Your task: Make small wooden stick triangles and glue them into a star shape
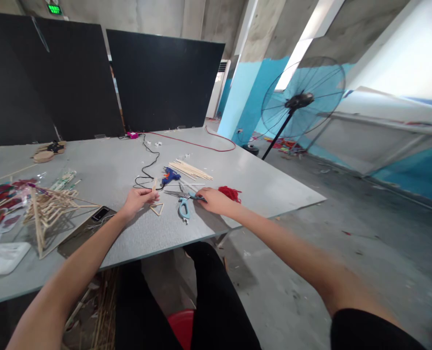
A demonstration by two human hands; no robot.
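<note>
My left hand [140, 201] pinches a short pale wooden stick [154, 184], held upright just above the table. Below its fingertips lies a small triangle of wooden sticks [157, 209]. My right hand [214, 200] is closed around the dark handle part of a pair of scissors [172, 193]. The blades spread apart, and a light blue handle loop [184, 210] points toward me. Just beyond the scissors rests a blue glue gun [171, 175] with an orange trigger. A bundle of red yarn [230, 193] lies beside my right wrist.
Loose wooden sticks [190, 169] lie behind the glue gun. At left stand a stick framework [51, 209], a phone [101, 214] and plastic-wrapped pieces [4, 199]. A black cord [152, 160] and red cable [194, 142] cross the grey table [274, 189]. A large fan [299, 101] stands beyond.
</note>
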